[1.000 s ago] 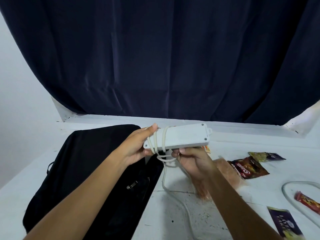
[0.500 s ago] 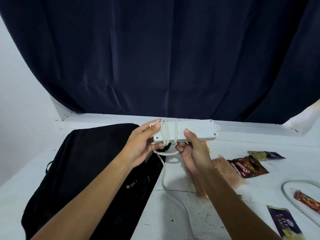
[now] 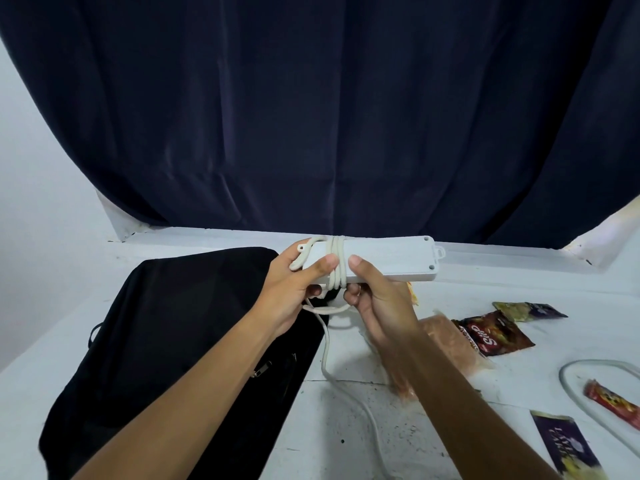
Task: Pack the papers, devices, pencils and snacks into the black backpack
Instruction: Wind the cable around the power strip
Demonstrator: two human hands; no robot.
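I hold a white power strip [image 3: 391, 259] above the table, back side up. My left hand [image 3: 294, 289] grips its left end, thumb on top. My right hand [image 3: 377, 299] grips the strip's middle from below, thumb beside the loops. Its white cable [image 3: 337, 268] is wound round the strip in several loops, and the loose length hangs down to the table and runs off the bottom edge. The black backpack [image 3: 180, 341] lies flat on the table at the left, under my left forearm.
Snack packets lie on the white table [image 3: 519, 282] at the right: a pink packet [image 3: 450, 344], a dark red one [image 3: 491, 332], a purple-yellow one [image 3: 530, 310], a red bar [image 3: 613, 403] and a dark purple one [image 3: 564, 445]. A dark curtain hangs behind.
The strip has risen slightly and shifted right. More cable is wound round it; my right hand has moved up from the cable below to grip the strip.
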